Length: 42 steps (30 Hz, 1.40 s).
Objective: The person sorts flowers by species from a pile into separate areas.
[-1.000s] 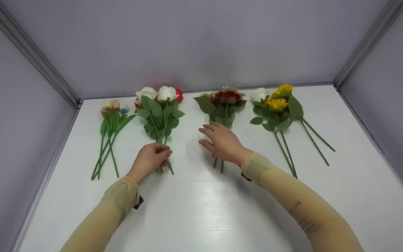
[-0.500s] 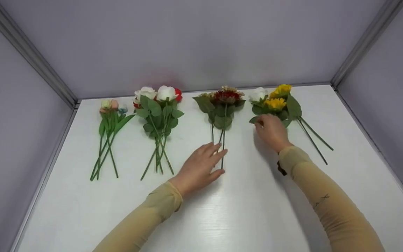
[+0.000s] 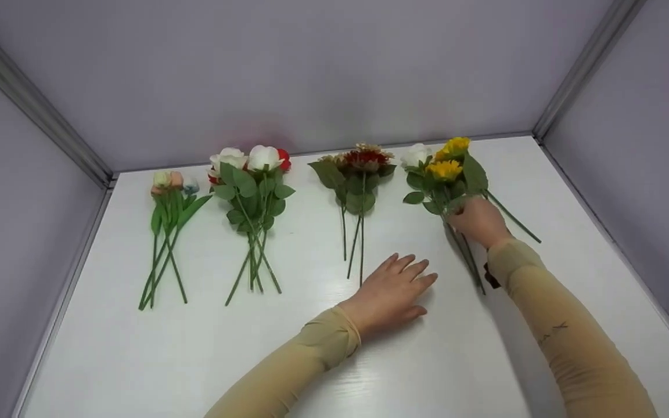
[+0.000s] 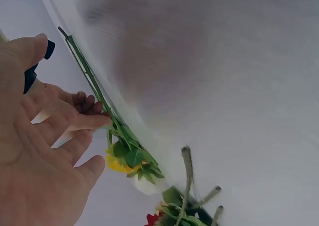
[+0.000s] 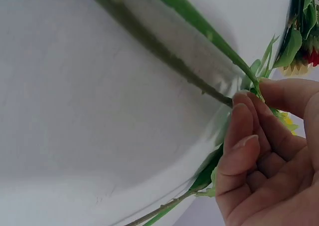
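At the right, in the head view, white and yellow flowers lie together: a white rose (image 3: 416, 155) and yellow sunflowers (image 3: 445, 170). My right hand (image 3: 478, 222) is just below their leaves. Close up in the right wrist view, its thumb and fingers pinch a green flower stem (image 5: 227, 49), with a darker stem (image 5: 164, 51) beside it. My left hand (image 3: 389, 295) is over the table with fingers straight and spread, holding nothing. It lies between the stems of the dark red flower bunch (image 3: 366, 159) and those of the sunflower bunch.
Left of centre lies a bunch of white and red roses (image 3: 265, 158) with crossed stems. Pale tulips (image 3: 166, 183) lie at the far left. The white table (image 3: 137, 360) is enclosed by a grey back wall (image 3: 323, 69) and side walls.
My left hand has left the rose stems and moved right. My right hand went from the red flowers to the sunflower bunch and now pinches a stem; only one stem there still slants rightward.
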### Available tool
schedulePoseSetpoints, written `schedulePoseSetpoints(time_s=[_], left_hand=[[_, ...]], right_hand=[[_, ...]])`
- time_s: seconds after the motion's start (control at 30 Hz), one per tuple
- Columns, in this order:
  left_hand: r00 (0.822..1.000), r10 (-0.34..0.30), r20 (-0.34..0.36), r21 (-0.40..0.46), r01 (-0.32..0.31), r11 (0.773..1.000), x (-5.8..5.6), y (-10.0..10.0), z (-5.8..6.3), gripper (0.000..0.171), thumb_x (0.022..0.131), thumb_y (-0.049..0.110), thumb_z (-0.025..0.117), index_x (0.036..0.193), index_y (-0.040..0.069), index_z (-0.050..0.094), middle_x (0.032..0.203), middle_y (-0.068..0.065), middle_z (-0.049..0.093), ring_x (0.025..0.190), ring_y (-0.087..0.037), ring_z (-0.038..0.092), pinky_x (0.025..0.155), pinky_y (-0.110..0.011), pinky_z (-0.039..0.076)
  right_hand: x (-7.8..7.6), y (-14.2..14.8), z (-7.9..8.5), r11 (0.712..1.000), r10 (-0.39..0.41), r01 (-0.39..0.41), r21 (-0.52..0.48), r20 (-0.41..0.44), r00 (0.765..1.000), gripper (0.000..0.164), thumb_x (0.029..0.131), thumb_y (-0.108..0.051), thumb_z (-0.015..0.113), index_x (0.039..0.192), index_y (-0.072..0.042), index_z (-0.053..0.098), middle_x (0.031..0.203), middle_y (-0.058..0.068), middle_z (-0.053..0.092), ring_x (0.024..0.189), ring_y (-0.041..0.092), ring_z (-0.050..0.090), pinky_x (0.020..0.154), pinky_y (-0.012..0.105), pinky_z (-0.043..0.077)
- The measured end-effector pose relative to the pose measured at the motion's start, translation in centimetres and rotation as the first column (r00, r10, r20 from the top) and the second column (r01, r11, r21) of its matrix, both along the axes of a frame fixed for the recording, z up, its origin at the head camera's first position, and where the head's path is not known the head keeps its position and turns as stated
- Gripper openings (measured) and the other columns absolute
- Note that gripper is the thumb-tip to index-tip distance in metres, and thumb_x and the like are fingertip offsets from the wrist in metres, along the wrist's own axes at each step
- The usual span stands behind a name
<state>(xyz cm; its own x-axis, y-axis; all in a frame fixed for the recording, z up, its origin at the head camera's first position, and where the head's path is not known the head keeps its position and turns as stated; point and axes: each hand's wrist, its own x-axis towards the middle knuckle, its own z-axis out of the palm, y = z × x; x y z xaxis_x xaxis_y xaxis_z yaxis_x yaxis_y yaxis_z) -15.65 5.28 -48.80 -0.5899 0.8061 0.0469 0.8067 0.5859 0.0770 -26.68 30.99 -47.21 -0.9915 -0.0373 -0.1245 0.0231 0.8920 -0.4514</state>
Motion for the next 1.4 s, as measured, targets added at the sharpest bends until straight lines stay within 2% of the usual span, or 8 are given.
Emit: schedulePoseSetpoints(time_s=[0.17, 0.47, 0.73, 0.87, 1.03, 1.23, 1.33, 1.4], left_hand=[[1.0, -0.012, 0.009, 0.005, 0.012, 1.0, 0.2, 1.2, 0.1, 0.063, 0.099, 0.052, 0.063, 0.153, 0.023, 0.049, 0.16, -0.003, 0.041, 0.148, -0.027, 0.034, 0.122, -0.045, 0.025], [0.999, -0.021, 0.03, 0.008, 0.021, 1.0, 0.2, 1.6, -0.1, 0.061, 0.099, 0.05, 0.064, 0.152, 0.023, 0.05, 0.159, -0.002, 0.042, 0.147, -0.026, 0.037, 0.121, -0.044, 0.027], [0.999, -0.013, 0.042, 0.009, 0.012, 1.0, 0.2, 1.3, -0.4, 0.06, 0.1, 0.051, 0.063, 0.151, 0.023, 0.051, 0.158, -0.002, 0.043, 0.146, -0.025, 0.038, 0.12, -0.044, 0.029], [0.998, -0.012, 0.064, 0.028, 0.01, 1.0, 0.2, 1.2, -0.4, 0.059, 0.1, 0.05, 0.063, 0.151, 0.023, 0.052, 0.158, -0.002, 0.044, 0.145, -0.025, 0.04, 0.12, -0.044, 0.03], [0.997, 0.003, 0.079, 0.061, -0.008, 0.998, 0.1, 1.1, -0.4, 0.057, 0.1, 0.049, 0.063, 0.15, 0.021, 0.053, 0.154, -0.002, 0.048, 0.141, -0.024, 0.044, 0.118, -0.04, 0.032], [0.988, 0.043, 0.147, 0.125, -0.061, 0.99, -0.2, 0.7, -0.1, 0.053, 0.103, 0.045, 0.059, 0.148, 0.018, 0.055, 0.151, -0.004, 0.052, 0.139, -0.021, 0.048, 0.115, -0.034, 0.036], [0.969, 0.076, 0.236, 0.177, -0.12, 0.977, -0.4, 0.5, 0.0, 0.051, 0.104, 0.042, 0.058, 0.148, 0.017, 0.056, 0.15, -0.004, 0.054, 0.138, -0.02, 0.049, 0.113, -0.034, 0.04], [0.945, 0.098, 0.313, 0.227, -0.175, 0.958, -0.5, 0.4, 0.1, 0.048, 0.104, 0.04, 0.058, 0.146, 0.016, 0.058, 0.147, -0.003, 0.056, 0.136, -0.02, 0.051, 0.111, -0.033, 0.042]], right_hand=[[-0.1, -0.4, -0.2, 1.0, -0.013, 0.013, 0.009, 0.042, 0.999, 0.032, 0.09, -0.019, 0.069, 0.064, -0.013, 0.052, 0.061, 0.0, 0.048, 0.058, 0.02, 0.046, 0.054, 0.036, 0.04], [0.0, -1.2, -0.3, 0.999, -0.026, 0.026, 0.035, 0.007, 1.0, 0.033, 0.087, -0.014, 0.066, 0.06, -0.015, 0.047, 0.056, -0.001, 0.042, 0.054, 0.019, 0.042, 0.051, 0.036, 0.035], [-0.1, -1.9, -0.3, 0.995, -0.052, 0.053, -0.085, 0.007, 0.999, 0.038, 0.09, -0.015, 0.067, 0.058, -0.016, 0.046, 0.053, -0.003, 0.042, 0.049, 0.016, 0.042, 0.05, 0.033, 0.038], [-0.1, -2.1, -0.1, 0.982, -0.077, 0.085, -0.169, 0.055, 0.996, 0.038, 0.095, -0.02, 0.066, 0.059, -0.012, 0.055, 0.055, 0.002, 0.056, 0.051, 0.018, 0.056, 0.048, 0.032, 0.044], [0.2, -2.0, 0.7, 0.937, -0.099, 0.122, -0.328, 0.086, 0.991, 0.029, 0.097, -0.024, 0.067, 0.086, 0.003, 0.072, 0.079, 0.011, 0.071, 0.069, 0.022, 0.07, 0.061, 0.033, 0.057], [0.8, -1.5, 2.2, 0.863, -0.12, 0.152, -0.483, 0.096, 0.988, 0.037, 0.098, -0.029, 0.07, 0.11, 0.006, 0.071, 0.099, 0.018, 0.071, 0.08, 0.022, 0.071, 0.08, 0.043, 0.061], [1.1, -1.2, 2.9, 0.827, -0.135, 0.166, -0.537, 0.096, 0.986, 0.042, 0.098, -0.032, 0.07, 0.115, 0.006, 0.07, 0.101, 0.017, 0.071, 0.083, 0.021, 0.071, 0.081, 0.041, 0.061], [1.3, -1.0, 3.2, 0.796, -0.146, 0.174, -0.58, 0.095, 0.985, 0.043, 0.098, -0.032, 0.07, 0.118, 0.006, 0.069, 0.102, 0.016, 0.072, 0.084, 0.019, 0.071, 0.081, 0.038, 0.061]])
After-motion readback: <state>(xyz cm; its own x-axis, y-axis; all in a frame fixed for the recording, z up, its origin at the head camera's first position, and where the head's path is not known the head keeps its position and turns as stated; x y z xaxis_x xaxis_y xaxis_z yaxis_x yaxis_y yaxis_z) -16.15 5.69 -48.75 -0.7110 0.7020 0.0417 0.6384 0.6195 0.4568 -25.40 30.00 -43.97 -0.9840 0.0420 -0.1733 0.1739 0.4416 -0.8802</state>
